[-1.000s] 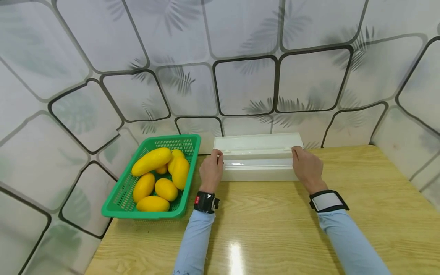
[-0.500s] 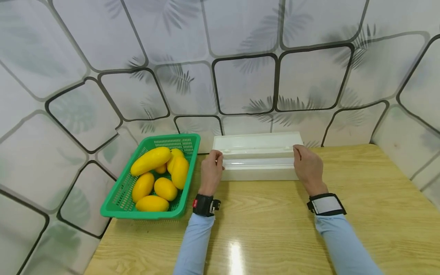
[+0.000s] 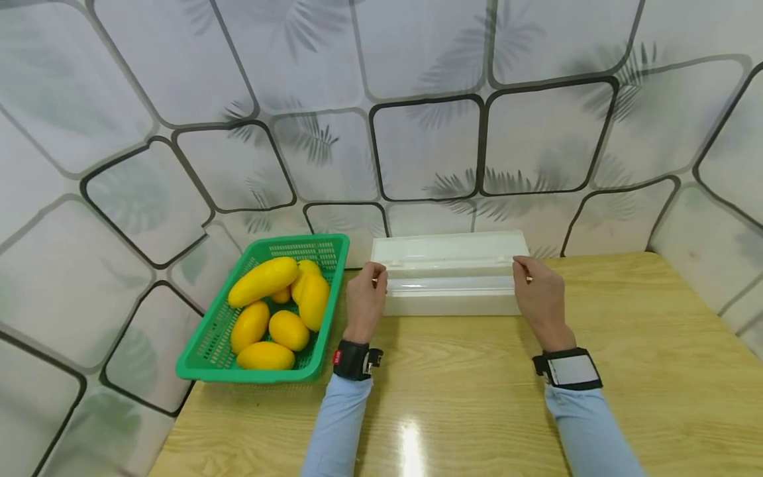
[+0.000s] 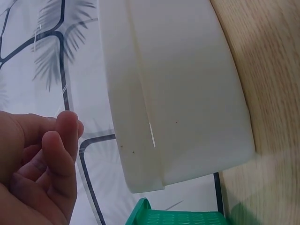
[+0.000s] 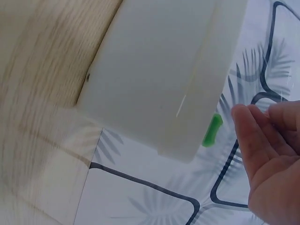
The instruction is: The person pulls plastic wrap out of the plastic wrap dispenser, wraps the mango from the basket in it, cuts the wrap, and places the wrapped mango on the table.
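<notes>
A long white cling film dispenser [image 3: 450, 305] lies on the table against the back wall, its lid raised and a shiny roll [image 3: 447, 283] inside. At its left end my left hand [image 3: 365, 303] pinches the edge of the clear film [image 4: 65, 90], which shows only as faint creases in the left wrist view. At the right end, my right hand [image 3: 541, 298] has thumb and fingertips together on the film's other corner; the film itself is hard to make out there. Both hands are raised just in front of the dispenser. A green tab [image 5: 213, 130] sticks out near its right end.
Left of the dispenser stands a green plastic basket [image 3: 205, 371] holding several yellow mangoes [image 3: 289, 330]. The wooden table [image 3: 453, 397] runs up to a patterned wall covering [image 3: 426, 149] at the back and left.
Both wrists have drawn slightly toward me, the right one more. The fingertips stay near the dispenser's ends. The dispenser and basket have not moved.
</notes>
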`<state>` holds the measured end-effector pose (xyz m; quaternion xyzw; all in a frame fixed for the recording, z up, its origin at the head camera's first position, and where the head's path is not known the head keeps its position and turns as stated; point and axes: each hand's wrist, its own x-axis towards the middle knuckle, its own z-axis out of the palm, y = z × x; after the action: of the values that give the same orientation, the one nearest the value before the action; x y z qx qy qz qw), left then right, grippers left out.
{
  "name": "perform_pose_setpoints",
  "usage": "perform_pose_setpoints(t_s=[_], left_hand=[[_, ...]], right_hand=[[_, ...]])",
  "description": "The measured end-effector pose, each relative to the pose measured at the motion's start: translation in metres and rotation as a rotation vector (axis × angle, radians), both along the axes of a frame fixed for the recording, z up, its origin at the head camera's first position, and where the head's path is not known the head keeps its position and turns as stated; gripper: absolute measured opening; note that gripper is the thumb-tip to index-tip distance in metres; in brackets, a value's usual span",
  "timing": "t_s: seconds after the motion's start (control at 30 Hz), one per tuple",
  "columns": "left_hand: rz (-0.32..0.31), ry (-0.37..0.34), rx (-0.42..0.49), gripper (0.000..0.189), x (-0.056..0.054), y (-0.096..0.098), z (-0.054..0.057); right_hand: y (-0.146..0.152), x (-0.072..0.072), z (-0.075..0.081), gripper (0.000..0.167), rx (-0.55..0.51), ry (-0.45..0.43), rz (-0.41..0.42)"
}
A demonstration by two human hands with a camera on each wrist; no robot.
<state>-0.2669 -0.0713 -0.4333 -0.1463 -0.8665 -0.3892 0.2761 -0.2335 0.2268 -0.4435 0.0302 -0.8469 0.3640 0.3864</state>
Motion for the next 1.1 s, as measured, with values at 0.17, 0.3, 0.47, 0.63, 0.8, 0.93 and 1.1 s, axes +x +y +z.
perform_pose_setpoints(t_s=[0.17, 0.3, 0.47, 0.63, 0.8, 0.93, 1.1], left_hand=[[0.0, 0.007, 0.016, 0.006, 0.0, 0.0, -0.001], [0.008, 0.0, 0.018, 0.007, 0.0, -0.001, 0.001], [0.019, 0.019, -0.018, 0.008, -0.001, -0.002, 0.0], [0.03, 0.036, -0.042, 0.006, 0.0, -0.002, -0.002], [0.044, 0.016, -0.058, 0.006, 0.0, -0.004, -0.002], [0.053, -0.005, -0.068, 0.007, 0.0, -0.004, -0.001], [0.056, -0.023, -0.089, 0.009, 0.002, -0.005, 0.001]], right_hand=[[0.001, 0.006, -0.001, 0.018, 0.021, 0.002, 0.015], [0.001, 0.007, -0.001, 0.018, 0.02, 0.013, 0.034], [0.003, 0.009, -0.002, 0.022, 0.009, -0.028, 0.036], [0.005, 0.015, -0.001, 0.034, -0.012, -0.169, 0.08], [0.006, 0.019, 0.002, 0.04, -0.061, -0.23, 0.133], [0.005, 0.019, 0.003, 0.04, -0.097, -0.201, 0.159], [0.005, 0.018, 0.004, 0.041, -0.126, -0.194, 0.171]])
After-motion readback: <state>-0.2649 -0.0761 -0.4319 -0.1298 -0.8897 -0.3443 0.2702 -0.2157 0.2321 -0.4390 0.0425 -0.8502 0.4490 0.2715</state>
